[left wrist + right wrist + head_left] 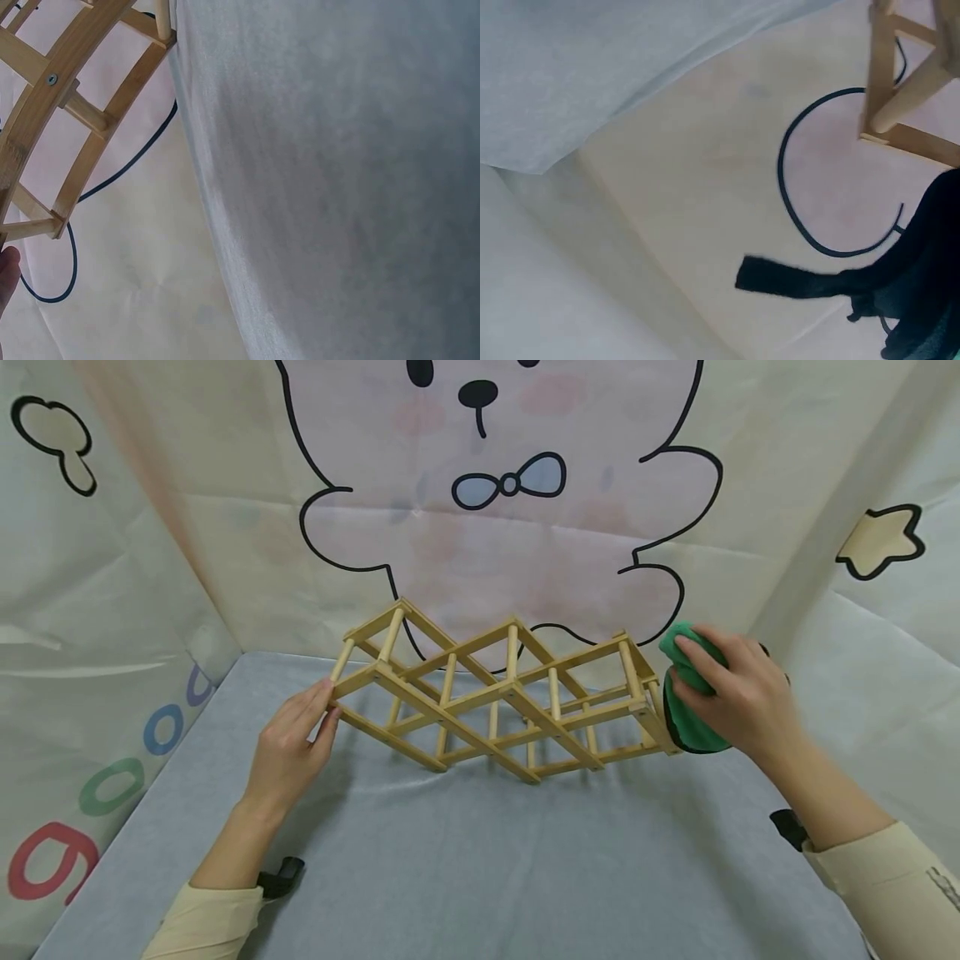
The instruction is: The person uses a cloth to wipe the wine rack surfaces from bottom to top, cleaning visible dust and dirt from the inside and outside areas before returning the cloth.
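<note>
An expandable wooden lattice rack [457, 722], made of crossed slats joined by round dowels, is stretched out and held at a tilt in the head view. My left hand [288, 752] pinches its left end between thumb and fingers; a fingertip [7, 274] shows beside the rack [71, 97] in the left wrist view. At the opposite end, my right hand [738, 693] grips a bunched green cloth [693, 714] with a dark edge, pressed against the rack's end. Dark fabric [922, 255] with a dangling strip hangs below the rack corner [922, 142] in the right wrist view.
A grey-blue cloth [465, 877] covers the table beneath the rack. Behind stands a pale backdrop [255, 527] with a cartoon bear, and printed side panels [847, 693] flank the table. Dark straps [281, 877] sit at both wrists.
</note>
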`<state>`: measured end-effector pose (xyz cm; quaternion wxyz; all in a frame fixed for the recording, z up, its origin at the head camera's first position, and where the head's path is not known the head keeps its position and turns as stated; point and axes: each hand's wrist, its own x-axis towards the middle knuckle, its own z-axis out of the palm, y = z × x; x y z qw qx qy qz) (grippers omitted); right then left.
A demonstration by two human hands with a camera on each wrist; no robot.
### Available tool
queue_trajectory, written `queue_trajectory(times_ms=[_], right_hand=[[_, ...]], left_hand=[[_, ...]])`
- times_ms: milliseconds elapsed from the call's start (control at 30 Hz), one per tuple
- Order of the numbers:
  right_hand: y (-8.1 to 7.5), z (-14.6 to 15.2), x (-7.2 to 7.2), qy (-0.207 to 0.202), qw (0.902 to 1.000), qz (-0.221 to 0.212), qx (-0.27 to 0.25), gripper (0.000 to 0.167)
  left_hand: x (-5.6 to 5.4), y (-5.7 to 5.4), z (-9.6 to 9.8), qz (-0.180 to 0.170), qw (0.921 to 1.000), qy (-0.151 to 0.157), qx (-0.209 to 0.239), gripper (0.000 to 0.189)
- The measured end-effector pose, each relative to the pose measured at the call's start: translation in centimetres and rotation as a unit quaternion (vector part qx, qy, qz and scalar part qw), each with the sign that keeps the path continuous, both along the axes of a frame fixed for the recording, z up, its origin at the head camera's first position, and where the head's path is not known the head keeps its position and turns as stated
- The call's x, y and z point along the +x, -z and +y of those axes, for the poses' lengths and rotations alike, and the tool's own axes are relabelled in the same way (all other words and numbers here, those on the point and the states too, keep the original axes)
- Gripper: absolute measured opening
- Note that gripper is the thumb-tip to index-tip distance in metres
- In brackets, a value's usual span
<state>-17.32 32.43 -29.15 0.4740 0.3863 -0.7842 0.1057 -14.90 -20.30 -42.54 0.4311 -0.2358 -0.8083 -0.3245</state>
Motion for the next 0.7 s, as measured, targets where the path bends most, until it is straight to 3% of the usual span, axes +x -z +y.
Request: queue_trajectory(times_ms=[300, 533, 700], right_hand=[[1.7, 1.6, -3.3, -0.010, 0.9957, -0.017, 0.091, 0.043], [2.9, 2.5, -4.5, -0.017, 0.9832, -0.055, 0.173, 0.050], [3.3, 2.7, -5.1, -0.027, 0.9794, -0.049, 0.194, 0.053]], left_hand=[[0.0, 0.0, 0.0, 0.006, 1.0000, 0.002, -0.006, 0.049], [0.0, 0.0, -0.1, 0.000, 1.0000, 0.006, -0.002, 0.049], [-0.1, 0.0, -0.2, 0.003, 1.0000, 0.004, -0.005, 0.049]])
